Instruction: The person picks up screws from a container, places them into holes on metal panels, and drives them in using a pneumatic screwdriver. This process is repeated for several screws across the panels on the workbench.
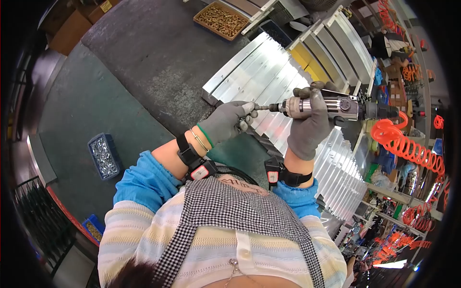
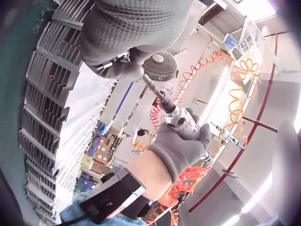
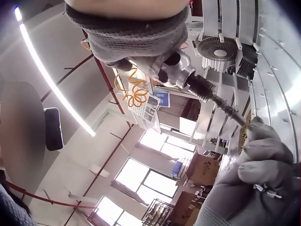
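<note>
My gloved right hand [image 1: 309, 127] grips a silver air screwdriver [image 1: 343, 106] by its body, held level with the bit [image 1: 262, 107] pointing left. My gloved left hand [image 1: 225, 122] has thumb and fingertips right at the bit's tip. Small silver fasteners [image 3: 267, 190] stick out between its curled fingers in the right wrist view, and others [image 2: 115, 60] show in the left wrist view. What sits at the very tip is hidden by the fingers. Beneath both hands lie long shiny metal profiles [image 1: 245, 67], side by side.
A blue bin [image 1: 111, 176] of silver fasteners stands on the green surface at left, and a brown tray [image 1: 211, 32] of brass-coloured screws lies at the top. An orange coiled hose [image 1: 408, 146] hangs at right by the tool's rear. Shelves [image 1: 403, 192] stand beyond.
</note>
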The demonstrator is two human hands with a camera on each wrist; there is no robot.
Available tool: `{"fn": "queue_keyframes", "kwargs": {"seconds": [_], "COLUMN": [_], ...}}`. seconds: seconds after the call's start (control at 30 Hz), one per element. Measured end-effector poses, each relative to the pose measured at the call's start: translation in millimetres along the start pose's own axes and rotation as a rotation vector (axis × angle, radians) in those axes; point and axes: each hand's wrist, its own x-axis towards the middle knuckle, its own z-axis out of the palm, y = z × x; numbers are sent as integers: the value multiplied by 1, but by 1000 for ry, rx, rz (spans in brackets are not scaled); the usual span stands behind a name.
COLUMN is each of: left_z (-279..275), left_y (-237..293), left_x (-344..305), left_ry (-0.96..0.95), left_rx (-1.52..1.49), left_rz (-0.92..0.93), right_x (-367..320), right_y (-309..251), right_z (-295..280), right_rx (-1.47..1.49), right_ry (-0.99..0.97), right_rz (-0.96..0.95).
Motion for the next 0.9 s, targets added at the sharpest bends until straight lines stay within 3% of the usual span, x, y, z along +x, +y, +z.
{"fn": "queue_keyframes", "kwargs": {"seconds": [0.33, 0.43, 0.57, 0.9], "left_z": [-3, -2, 0, -4], "left_y": [-2, -4, -2, -6], "left_x": [-2, -1, 0, 3], "left_ry": [14, 2, 10, -62], "left_rx": [130, 171, 231, 194], "left_rz": [-69, -69, -57, -52], "right_x": [2, 0, 0, -1], "right_y": [10, 17, 29, 31], "right_z": [-10, -27, -25, -29], "right_rx": [30, -98, -83, -89], "right_ry": [79, -5, 135, -65], "right_rz": [-34, 0, -33, 25]}}
